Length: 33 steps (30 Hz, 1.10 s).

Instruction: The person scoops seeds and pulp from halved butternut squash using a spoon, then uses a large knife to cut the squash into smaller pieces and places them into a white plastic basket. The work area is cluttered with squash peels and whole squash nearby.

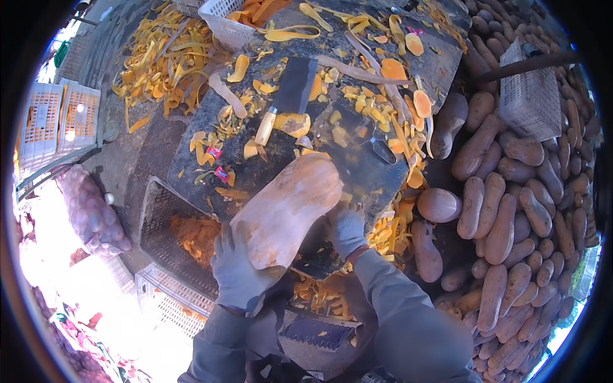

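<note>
A large, pale orange squash point(287, 208) lies slantwise over the near edge of a dark work table point(191, 158). My left hand point(242, 270), in a light glove, grips its lower end with the thumb across it. At the squash's right side is my right hand point(348, 230), also gloved; its fingertips are blurred and partly hidden, so whether they touch the squash is unclear. Beyond the squash lies a cleaver point(295, 86) with a dark blade and wooden handle, beside a cut squash piece point(293, 124). A metal-framed peeler point(380, 149) rests to the right among orange scraps.
Whole squashes point(500, 230) are heaped at the right, around a white plastic crate point(529, 91). Peelings point(167, 57) form a pile at the upper left. A crate point(153, 210) holding orange matter stands by my left arm. A white basket point(222, 26) of cut pieces is at the top.
</note>
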Tool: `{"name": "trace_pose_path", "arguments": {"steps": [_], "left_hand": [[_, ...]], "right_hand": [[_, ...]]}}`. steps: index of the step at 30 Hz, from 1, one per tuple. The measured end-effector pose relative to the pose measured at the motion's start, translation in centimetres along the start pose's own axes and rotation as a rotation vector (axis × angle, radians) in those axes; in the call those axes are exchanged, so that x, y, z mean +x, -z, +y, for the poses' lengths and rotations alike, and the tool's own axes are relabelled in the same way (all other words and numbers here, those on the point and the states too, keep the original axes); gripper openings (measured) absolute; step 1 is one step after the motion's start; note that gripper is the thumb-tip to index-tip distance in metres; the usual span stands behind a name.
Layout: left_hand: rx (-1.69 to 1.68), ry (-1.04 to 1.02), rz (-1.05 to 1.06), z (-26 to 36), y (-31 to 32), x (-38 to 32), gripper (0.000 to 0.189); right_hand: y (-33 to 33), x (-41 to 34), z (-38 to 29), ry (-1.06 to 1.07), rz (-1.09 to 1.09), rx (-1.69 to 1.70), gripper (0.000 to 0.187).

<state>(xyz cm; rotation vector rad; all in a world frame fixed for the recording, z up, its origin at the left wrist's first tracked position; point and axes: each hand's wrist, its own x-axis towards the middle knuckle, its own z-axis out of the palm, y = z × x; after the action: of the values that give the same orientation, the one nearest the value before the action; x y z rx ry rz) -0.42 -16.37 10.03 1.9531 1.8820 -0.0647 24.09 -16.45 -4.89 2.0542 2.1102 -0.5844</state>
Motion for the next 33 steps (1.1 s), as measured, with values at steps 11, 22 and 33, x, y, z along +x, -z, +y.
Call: {"name": "trace_pose_path", "arguments": {"steps": [11, 22, 33], "left_hand": [[0.043, -0.052, 0.066, -0.4, -1.8, -1.5, 0.130], [0.032, -0.163, 0.163, -1.4, -3.1, -2.1, 0.131], [0.048, -0.206, 0.320, -1.7, -3.9, -3.8, 0.115]], "right_hand": [[4.2, -0.5, 9.0, 0.006, 0.232, 0.141, 0.018], [9.4, 13.4, 7.8, -0.022, 0.522, 0.037, 0.036], [4.9, 4.7, -1.0, 0.110, 0.596, 0.851, 0.068]]}}
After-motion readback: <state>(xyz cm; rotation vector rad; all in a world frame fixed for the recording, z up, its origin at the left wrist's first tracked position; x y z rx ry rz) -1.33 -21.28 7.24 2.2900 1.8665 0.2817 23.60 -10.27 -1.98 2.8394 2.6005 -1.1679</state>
